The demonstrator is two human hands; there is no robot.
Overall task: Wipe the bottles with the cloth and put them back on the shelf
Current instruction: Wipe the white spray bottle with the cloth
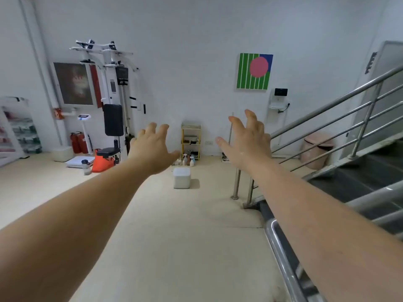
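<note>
Both arms stretch forward into a white-walled room, left hand (150, 147) and right hand (246, 140) spread wide, holding nothing. The bottles (188, 160) stand clustered on the floor at the far wall, just before a yellow shelf (182, 138). A white box (182, 177) sits nearer, a stair rail (349, 95) at right.

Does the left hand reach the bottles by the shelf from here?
Probably not: the bottles stand far across the floor, beyond the white box; the open left hand falls well short.
</note>
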